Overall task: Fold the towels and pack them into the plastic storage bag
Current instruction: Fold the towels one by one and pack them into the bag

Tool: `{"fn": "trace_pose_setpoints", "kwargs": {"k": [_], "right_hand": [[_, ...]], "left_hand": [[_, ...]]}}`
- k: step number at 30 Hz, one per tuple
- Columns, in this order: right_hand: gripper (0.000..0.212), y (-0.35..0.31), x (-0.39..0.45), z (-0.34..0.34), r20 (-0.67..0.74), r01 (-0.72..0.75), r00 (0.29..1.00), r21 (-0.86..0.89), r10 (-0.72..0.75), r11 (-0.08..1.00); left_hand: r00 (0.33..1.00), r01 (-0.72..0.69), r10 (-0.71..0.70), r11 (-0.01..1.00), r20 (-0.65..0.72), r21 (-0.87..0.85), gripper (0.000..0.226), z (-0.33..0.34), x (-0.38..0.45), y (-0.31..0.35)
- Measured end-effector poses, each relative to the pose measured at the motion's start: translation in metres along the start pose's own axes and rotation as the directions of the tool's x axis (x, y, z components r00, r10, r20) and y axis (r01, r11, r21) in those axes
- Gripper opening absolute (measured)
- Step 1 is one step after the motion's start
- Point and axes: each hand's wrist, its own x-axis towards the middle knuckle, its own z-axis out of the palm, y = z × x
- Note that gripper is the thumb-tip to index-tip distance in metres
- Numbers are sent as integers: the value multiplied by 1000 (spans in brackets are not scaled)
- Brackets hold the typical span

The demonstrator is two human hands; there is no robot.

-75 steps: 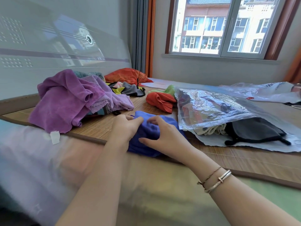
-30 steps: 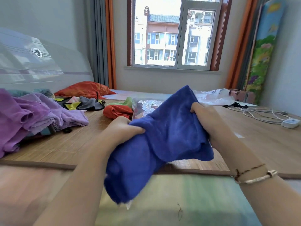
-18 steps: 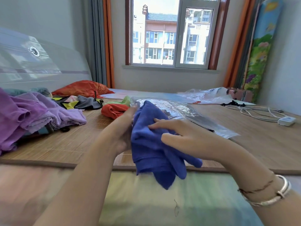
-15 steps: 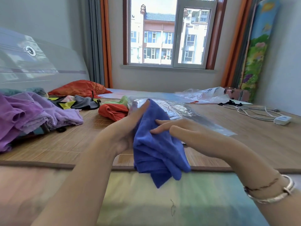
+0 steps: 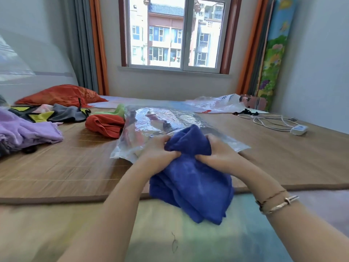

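A blue towel (image 5: 192, 182) hangs bunched between both hands just above the near edge of the bamboo mat (image 5: 66, 167). My left hand (image 5: 158, 152) pinches its upper left part and my right hand (image 5: 219, 152) pinches the upper right. Right behind them lies the clear plastic storage bag (image 5: 151, 125), flat on the mat, with dark and pale cloth showing through it. More towels wait at the left: an orange-red one (image 5: 103, 124), a green one (image 5: 117, 110) behind it, and a purple one (image 5: 24, 131).
Grey and yellow cloth (image 5: 62, 114) and an orange pillow (image 5: 60, 95) lie at the back left. Another crumpled plastic bag (image 5: 217, 104) sits at the back. A white cable with a power strip (image 5: 298, 129) rests at the right. A window fills the far wall.
The towel was lifted off the mat, spread wide, then folded over between my palms. Now both hands grip it at the top and hold it lower, in front of the bag.
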Motion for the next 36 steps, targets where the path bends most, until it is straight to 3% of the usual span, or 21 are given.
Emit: {"fn": "trace_pose_setpoints", "kwargs": {"k": [3,5,7,9,11,15,19,22,26,30,33,36], "right_hand": [[26,7,11,15,-60,87,993,-232,-104,969],[28,3,13,19,-155,48,979,-463,-135,885],[27,-1,12,24,-214,-30,965,-664,-152,747],[21,0,11,27,-235,-82,963,-721,-133,688],[16,1,9,27,-257,-103,961,-679,-104,727],[14,-6,9,38,-257,38,929,-650,-267,759],[29,-13,20,63,-220,84,936,-620,-275,780],[23,-9,49,69,-277,-61,953,-576,-125,815],[28,9,86,53,-424,-313,904,-560,59,767],[25,32,100,33,-531,-470,811,-345,244,812],[25,32,99,42,-508,-414,839,-361,196,836],[39,35,91,56,-449,-245,890,-317,83,916]], "left_hand": [[966,-80,161,931,-204,355,24,9,13,-15],[928,-71,272,800,-254,596,21,7,16,-21],[943,-14,233,742,-238,670,22,3,18,-25],[975,35,132,703,-178,711,39,0,20,-30],[984,25,109,698,-141,716,60,0,24,-34],[971,-73,180,852,-159,519,76,-4,25,-31],[910,-177,340,834,-235,522,67,-6,28,-32],[850,-213,419,827,-319,521,47,-5,29,-29],[795,-196,493,760,-353,620,51,-4,33,-32],[809,-146,476,730,-345,667,53,-2,36,-30],[841,-111,454,678,-294,727,61,2,40,-22],[878,-211,472,530,-79,821,59,8,53,-5]]}}
